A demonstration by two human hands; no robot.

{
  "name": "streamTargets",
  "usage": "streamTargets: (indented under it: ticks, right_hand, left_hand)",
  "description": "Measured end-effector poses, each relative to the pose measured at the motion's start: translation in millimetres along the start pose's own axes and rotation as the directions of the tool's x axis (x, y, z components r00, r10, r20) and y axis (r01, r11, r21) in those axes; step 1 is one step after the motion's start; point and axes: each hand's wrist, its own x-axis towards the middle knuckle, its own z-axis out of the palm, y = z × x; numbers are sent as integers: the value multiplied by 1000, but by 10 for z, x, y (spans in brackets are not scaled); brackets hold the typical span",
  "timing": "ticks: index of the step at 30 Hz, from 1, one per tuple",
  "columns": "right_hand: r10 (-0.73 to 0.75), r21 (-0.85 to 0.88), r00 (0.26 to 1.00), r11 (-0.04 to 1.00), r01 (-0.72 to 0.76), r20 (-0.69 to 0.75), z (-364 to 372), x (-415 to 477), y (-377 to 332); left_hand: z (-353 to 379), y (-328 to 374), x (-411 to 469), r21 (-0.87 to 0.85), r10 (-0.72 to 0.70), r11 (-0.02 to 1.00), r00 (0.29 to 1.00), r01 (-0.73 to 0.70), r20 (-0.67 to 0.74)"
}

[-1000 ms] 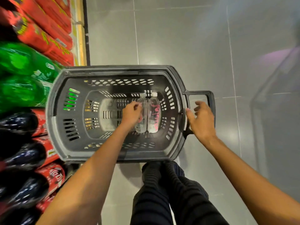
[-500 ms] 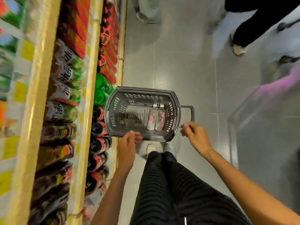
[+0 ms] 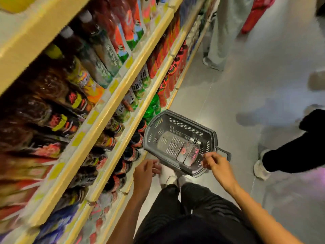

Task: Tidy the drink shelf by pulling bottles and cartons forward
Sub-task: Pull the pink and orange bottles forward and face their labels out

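Left of L grip (image 3: 144, 173): bottles (image 3: 131, 153)

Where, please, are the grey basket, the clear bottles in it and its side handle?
grey basket (image 3: 182, 126): head view, far slotted wall.
clear bottles (image 3: 183, 153): head view, pink label of the left one.
side handle (image 3: 226, 152): head view, outer bar.

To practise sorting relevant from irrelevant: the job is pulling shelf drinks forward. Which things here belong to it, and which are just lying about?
Belongs to the job: drink shelf, shelved bottles, left hand, right hand.

Just lying about: grey basket on the floor, two small bottles inside it, bystander's legs.
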Motion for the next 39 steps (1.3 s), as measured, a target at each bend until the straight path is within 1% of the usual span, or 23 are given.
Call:
streamTargets:
  ticks: [4, 6, 8, 10, 12, 15, 17, 19, 22, 24, 28, 33, 36, 39]
  right_hand:
    - [-101, -77, 981, 990, 115, 169, 82, 148, -226]
    - [-142, -112, 948, 977, 180, 284, 179, 175, -344]
    - [-175, -134, 900, 960, 246, 400, 310, 176, -454]
    - [-204, -153, 840, 935, 319, 503, 487, 143, -562]
    - [-211, -178, 769, 904, 388, 603, 707, 76, -650]
    - [-201, -153, 610, 865, 477, 766, 1078, -138, -750]
    - [-183, -140, 513, 837, 529, 839, 1315, -318, -759]
    - [-168, -131, 427, 800, 586, 888, 1548, -508, -716]
    - [-78, -145, 323, 777, 612, 943, 1919, -856, -606]
    - [-46, -126, 240, 747, 652, 970, 2169, -1148, -514]
    - [12, -74, 90, 690, 720, 996, 2625, -1788, -341]
    - [117, -40, -46, 641, 766, 992, 3098, -2491, -186]
    - [193, -36, -99, 595, 803, 976, 3373, -2761, -156]
    - [236, -3, -154, 554, 833, 959, 3711, -2983, -146]
  left_hand:
    - [-34, -135, -239, -122, -54, 992, 984, 33, -172]
    - [-61, -244, -418, -213, -111, 976, 956, 53, -272]
    - [-123, -362, -607, -301, -174, 952, 913, 59, -370]
    - [-211, -482, -811, -350, -227, 935, 855, 57, -466]
    - [-309, -597, -1032, -409, -293, 911, 781, 54, -551]
    - [-409, -807, -1397, -487, -381, 873, 659, 26, -648]
    - [-430, -959, -1645, -542, -442, 840, 580, 1, -684]
    - [-441, -1108, -1887, -581, -495, 814, 501, -20, -710]
    - [-487, -1358, -2247, -623, -566, 781, 376, -41, -734]
    - [-553, -1543, -2502, -660, -618, 749, 295, -59, -728]
    - [-710, -1897, -3000, -715, -696, 688, 167, -122, -698]
    - [-850, -2258, -3442, -748, -765, 620, 28, -235, -643]
    - [-916, -2425, -3562, -767, -804, 573, -19, -289, -594]
    - [-1069, -2587, -3603, -783, -843, 520, -60, -342, -534]
